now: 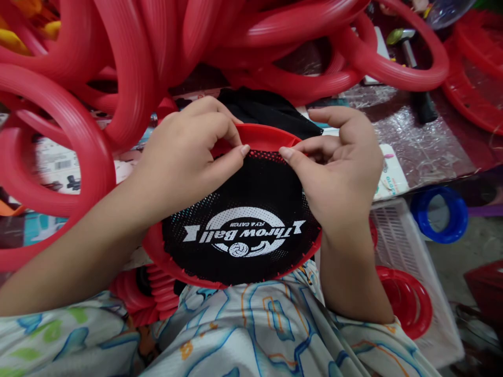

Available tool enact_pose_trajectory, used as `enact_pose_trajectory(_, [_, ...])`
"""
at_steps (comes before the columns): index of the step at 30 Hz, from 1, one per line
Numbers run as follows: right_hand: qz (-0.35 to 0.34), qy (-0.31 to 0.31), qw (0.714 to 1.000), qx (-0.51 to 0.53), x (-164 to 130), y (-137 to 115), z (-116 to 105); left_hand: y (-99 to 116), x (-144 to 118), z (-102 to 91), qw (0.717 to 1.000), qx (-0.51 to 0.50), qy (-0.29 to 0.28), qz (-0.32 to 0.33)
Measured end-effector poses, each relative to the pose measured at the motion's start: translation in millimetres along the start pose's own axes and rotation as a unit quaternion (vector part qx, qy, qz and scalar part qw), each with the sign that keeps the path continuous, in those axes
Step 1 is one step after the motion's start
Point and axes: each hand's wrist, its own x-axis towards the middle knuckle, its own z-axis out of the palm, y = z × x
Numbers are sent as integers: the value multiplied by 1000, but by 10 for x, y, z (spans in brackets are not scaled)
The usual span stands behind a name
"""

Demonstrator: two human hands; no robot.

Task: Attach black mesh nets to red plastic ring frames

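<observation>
On the person's lap lies a red ring frame [176,264] with black "Throw Ball" mesh [239,230] already hooked along its near edge. Both hands, left hand [188,152] and right hand [338,167], pinch the mesh at the far rim, where it seems not yet fixed.

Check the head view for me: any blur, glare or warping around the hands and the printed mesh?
Head view: both hands, left hand and right hand, and the black mesh print are sharp; red rings bow near the edges, wide-lens warping; plastic sheet glints mildly; light is even, shadows soft.
</observation>
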Motion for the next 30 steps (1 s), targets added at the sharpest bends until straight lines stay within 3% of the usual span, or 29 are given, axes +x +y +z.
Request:
enact_pose_trajectory(17, [-27,-9,998,-52,27,46,63,-23,-4,17,1000,5,0,-6])
enact_pose_trajectory(19, [-43,-6,998,-55,1,46,14,-9,-9,7,1000,6,-1,-5])
enact_pose_trajectory(24, [-64,81,985,-138,-225,0,-316,45,2,-52,1000,6,-3,1])
enact_pose_trajectory(26, [-61,47,979,-188,-388,-35,-441,70,9,-86,1000,7,-8,3])
enact_pose_trajectory(30, [-50,-107,952,-282,-730,-114,-497,107,-8,-135,1000,10,-19,-5])
